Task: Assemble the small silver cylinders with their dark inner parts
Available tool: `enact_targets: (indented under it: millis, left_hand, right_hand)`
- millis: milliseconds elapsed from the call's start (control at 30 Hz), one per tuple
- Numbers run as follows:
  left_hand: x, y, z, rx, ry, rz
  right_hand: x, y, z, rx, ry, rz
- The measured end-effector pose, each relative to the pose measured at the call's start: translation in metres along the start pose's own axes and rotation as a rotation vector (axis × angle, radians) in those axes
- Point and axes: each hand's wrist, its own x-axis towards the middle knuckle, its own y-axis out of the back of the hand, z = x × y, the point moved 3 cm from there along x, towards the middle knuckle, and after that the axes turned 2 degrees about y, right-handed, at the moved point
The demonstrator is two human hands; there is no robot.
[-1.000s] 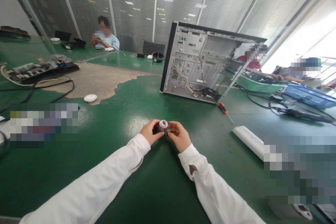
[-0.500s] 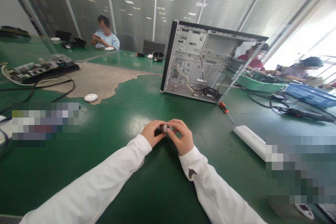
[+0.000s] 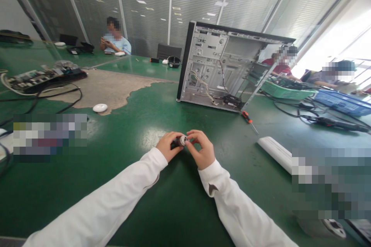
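Over the green table (image 3: 162, 104) my left hand (image 3: 169, 146) has its fingers wrapped round a small dark round part with a pale, metallic-looking end (image 3: 182, 141). My right hand (image 3: 202, 149) touches that pale end with the tips of thumb and index finger, in a pinch. Both hands are close together, and the part is too small to name. Behind them an open computer case (image 3: 226, 67) stands upright, with loose cables inside. A screwdriver (image 3: 247, 119) with an orange and black handle lies by the case's lower right corner.
A white bar (image 3: 275, 153) lies to the right. Farther back are a green basket (image 3: 286, 90), a blue basket (image 3: 343, 102) and black cables. Circuit boards (image 3: 43, 78) and a white oval object (image 3: 100, 108) are on the left. People sit at the far side.
The fingertips of my right hand have opened slightly and shifted a little right at the part, so more of its pale end shows. My left hand has hardly moved.
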Motion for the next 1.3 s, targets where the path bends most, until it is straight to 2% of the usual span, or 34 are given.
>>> enact_targets:
  millis: [133,267,433,567,667,800,867,1033,1300]
  left_hand:
    - [0.001,-0.001,-0.002,0.013,0.003,0.013]
    - [0.001,-0.001,-0.008,0.006,0.073,0.053]
    - [0.001,-0.001,-0.011,0.012,0.138,0.08]
    - [0.001,-0.002,-0.014,0.052,0.167,0.094]
    - [0.0,-0.002,-0.016,0.075,0.182,0.11]
    - [0.0,-0.002,-0.017,0.123,0.194,0.097]
    - [0.0,-0.001,-0.016,0.139,0.196,0.083]
    - [0.0,0.0,-0.014,0.151,0.202,0.071]
    - [0.0,0.0,-0.012,0.164,0.224,0.051]
  right_hand:
    - [0.002,0.004,0.0,0.0,0.0,0.042]
    - [0.005,0.01,0.015,-0.09,-0.045,0.07]
    - [0.003,0.011,0.048,-0.354,-0.148,-0.051]
    - [-0.001,0.008,0.063,-0.425,-0.205,-0.175]
    - [0.0,0.009,0.069,-0.329,-0.247,-0.197]
    - [0.001,0.02,0.087,-0.014,-0.471,-0.015]
    - [0.001,0.025,0.095,0.064,-0.546,0.064]
    - [0.002,0.026,0.103,0.086,-0.555,0.074]
    - [0.002,0.023,0.096,0.108,-0.54,0.037]
